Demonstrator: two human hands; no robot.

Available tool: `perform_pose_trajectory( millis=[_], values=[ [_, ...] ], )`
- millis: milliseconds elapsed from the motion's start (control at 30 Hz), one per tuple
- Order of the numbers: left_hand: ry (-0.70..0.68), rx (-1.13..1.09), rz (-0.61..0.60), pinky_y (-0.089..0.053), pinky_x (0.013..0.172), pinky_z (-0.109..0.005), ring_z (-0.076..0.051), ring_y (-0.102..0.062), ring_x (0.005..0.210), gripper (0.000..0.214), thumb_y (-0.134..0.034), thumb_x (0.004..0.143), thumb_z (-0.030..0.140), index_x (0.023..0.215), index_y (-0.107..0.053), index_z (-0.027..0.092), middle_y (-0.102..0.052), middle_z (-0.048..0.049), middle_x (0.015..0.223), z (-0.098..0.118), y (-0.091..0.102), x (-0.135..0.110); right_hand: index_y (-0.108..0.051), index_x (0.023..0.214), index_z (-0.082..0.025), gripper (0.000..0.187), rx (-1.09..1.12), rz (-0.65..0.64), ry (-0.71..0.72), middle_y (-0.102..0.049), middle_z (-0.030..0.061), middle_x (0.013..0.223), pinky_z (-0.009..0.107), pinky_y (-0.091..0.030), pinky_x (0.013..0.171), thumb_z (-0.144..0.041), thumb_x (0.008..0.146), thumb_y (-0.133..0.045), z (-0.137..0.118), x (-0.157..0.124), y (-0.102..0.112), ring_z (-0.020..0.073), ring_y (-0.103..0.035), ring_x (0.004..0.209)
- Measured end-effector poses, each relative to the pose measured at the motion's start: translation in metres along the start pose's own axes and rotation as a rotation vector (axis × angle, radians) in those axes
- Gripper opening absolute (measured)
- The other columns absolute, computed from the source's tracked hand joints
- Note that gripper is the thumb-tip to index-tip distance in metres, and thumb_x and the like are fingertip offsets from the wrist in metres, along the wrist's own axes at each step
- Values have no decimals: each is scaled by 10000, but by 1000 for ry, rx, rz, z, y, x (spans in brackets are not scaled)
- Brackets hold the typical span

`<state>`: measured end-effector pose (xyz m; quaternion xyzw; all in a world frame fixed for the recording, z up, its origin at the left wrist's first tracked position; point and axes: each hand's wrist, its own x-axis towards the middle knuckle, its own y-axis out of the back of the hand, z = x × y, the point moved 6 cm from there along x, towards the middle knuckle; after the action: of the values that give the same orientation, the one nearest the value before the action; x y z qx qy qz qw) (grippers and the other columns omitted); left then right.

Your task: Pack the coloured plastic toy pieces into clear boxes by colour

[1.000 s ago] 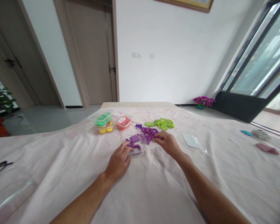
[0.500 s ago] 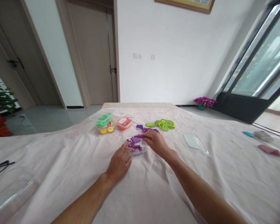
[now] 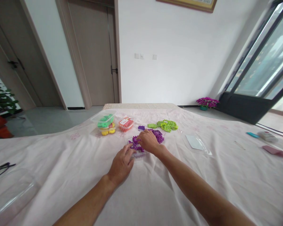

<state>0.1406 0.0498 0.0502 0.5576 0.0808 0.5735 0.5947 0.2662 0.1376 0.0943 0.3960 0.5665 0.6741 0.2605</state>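
A small clear plastic container (image 3: 139,155) with purple toothed plastic pieces (image 3: 134,142) inside lies on the cloth before me. My left hand (image 3: 122,160) grips its left front side, fingers bent over the rim. Above the container, my right hand (image 3: 148,141) is closed with its fingers pointing down among the purple pieces; its fingertips and anything between them are hidden. Just right of that hand lies a pile of purple toothed pieces (image 3: 158,135), and one flat purple piece (image 3: 141,128) sits behind it.
Light-green toothed pieces (image 3: 167,125) lie behind the purple pile. Farther left stand a red-filled box (image 3: 126,123) and stacked boxes of green and yellow pieces (image 3: 106,125). A clear bag with a white card (image 3: 194,142) lies right; a large clear tub (image 3: 14,194) is front left.
My right hand has moved left and down over the container, carrying the purple piece out of sight and uncovering more of the purple pile. My left hand has stayed in place.
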Motion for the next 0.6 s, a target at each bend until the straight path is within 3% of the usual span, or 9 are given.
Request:
perform_pose_trajectory(
  millis=[133, 367, 500, 600],
  values=[
    [2, -1, -5, -469, 1028, -414, -227, -554, 1180, 290, -518, 830, 104, 1088, -570, 226, -489, -79, 1352, 0, 1, 0, -752, 845, -220, 179, 103, 29, -3, -729, 63, 908, 316, -379, 910, -227, 871, -574, 2, -4, -3, 219, -586, 995],
    [-2, 29, 9, -493, 985, -417, -231, -576, 1138, 279, -533, 829, 96, 1071, -566, 230, -509, -83, 1316, 2, 3, -1, -687, 1116, -214, 275, 285, 372, -241, -687, 57, 1114, 318, -378, 977, -212, 900, -517, 52, -29, 9, 193, -574, 1056],
    [-16, 37, 33, -499, 979, -415, -234, -580, 1144, 309, -547, 805, 70, 1066, -566, 234, -515, -83, 1308, 0, 1, 0, -617, 1239, -222, 345, 203, 382, -459, -599, 78, 1291, 377, -343, 1032, -287, 923, -495, 91, -55, -5, 238, -493, 1195],
    [-28, 23, 34, -494, 998, -404, -227, -568, 1173, 336, -546, 796, 57, 1079, -562, 237, -510, -79, 1312, -1, 0, 0, -530, 1346, -215, 439, 174, 309, -614, -488, 109, 1422, 411, -337, 1032, -373, 943, -460, 112, -72, -23, 276, -431, 1277]
  ],
)
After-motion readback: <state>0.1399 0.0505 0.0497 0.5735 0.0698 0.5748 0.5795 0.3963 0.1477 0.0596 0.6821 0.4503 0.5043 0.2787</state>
